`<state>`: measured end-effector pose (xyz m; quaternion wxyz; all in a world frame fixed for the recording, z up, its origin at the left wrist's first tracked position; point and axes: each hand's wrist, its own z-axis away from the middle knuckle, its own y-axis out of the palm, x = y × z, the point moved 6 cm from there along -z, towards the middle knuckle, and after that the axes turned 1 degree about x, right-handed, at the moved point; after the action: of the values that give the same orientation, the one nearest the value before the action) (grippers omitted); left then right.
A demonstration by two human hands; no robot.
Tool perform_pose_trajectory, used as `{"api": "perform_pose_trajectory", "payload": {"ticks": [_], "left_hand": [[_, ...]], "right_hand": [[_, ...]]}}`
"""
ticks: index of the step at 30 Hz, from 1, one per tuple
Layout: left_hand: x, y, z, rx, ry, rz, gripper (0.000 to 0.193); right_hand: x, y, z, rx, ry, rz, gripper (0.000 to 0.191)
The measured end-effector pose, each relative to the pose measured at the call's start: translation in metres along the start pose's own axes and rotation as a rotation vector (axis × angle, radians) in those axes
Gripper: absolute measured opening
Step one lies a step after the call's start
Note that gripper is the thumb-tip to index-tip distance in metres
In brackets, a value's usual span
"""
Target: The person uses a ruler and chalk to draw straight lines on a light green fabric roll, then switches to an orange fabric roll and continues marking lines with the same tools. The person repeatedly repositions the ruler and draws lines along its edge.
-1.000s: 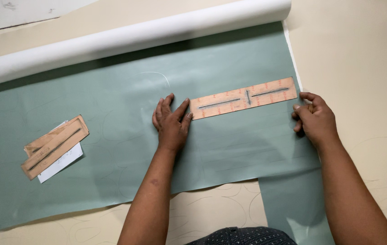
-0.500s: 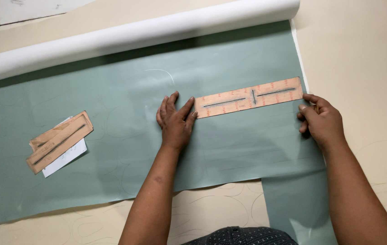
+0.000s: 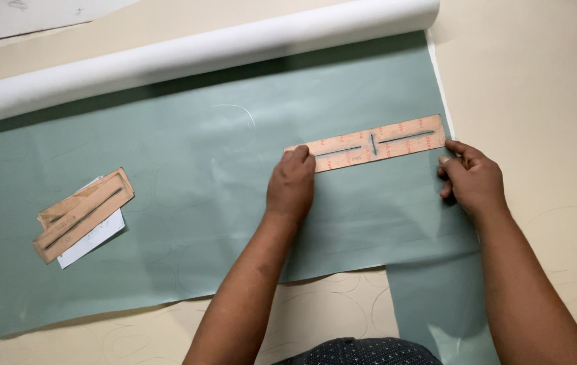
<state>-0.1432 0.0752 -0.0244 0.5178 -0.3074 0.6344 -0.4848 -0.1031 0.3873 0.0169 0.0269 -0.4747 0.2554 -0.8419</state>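
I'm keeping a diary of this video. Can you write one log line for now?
left hand: on cardboard strip end | right hand: at other end | strip: flat on green sheet

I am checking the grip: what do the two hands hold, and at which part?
Neither hand grips anything. The left hand presses on the left end of the cardboard template strip; the right hand touches its right end, on the green sheet.

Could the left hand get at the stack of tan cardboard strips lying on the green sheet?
Probably yes: the left hand rests on the long tan cardboard template, and only bare green sheet separates it from the stack of tan cardboard strips.
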Motion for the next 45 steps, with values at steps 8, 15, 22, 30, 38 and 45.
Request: {"api": "perform_pose_trajectory", "payload": {"ticks": [8,15,22,30,38,45], "left_hand": [[-0.069,-0.002,0.003,0.205,-0.031,-0.098,0.060],[-0.084,0.015,0.005,0.019,0.133,-0.177,0.068],[-0.083,0.023,0.008,0.142,0.112,-0.197,0.060],[-0.072,0.023,0.010,0.064,0.096,0.027,0.043],[-0.069,0.027,0.013,0.007,0.126,0.029,0.044],[-0.066,0.024,0.010,0.094,0.032,0.100,0.046]], "right_hand": [[-0.003,-0.001,-0.003,-0.009,-0.004,0.003,0.044],[0.026,0.015,0.004,-0.030,-0.297,0.075,0.030],[0.110,0.110,0.040,0.307,-0.739,0.209,0.030],[0.142,0.215,0.057,0.653,-0.632,0.622,0.033],[0.144,0.236,0.055,0.643,-0.742,0.634,0.029],[0.161,0.243,0.037,0.469,-0.948,0.620,0.022]]}}
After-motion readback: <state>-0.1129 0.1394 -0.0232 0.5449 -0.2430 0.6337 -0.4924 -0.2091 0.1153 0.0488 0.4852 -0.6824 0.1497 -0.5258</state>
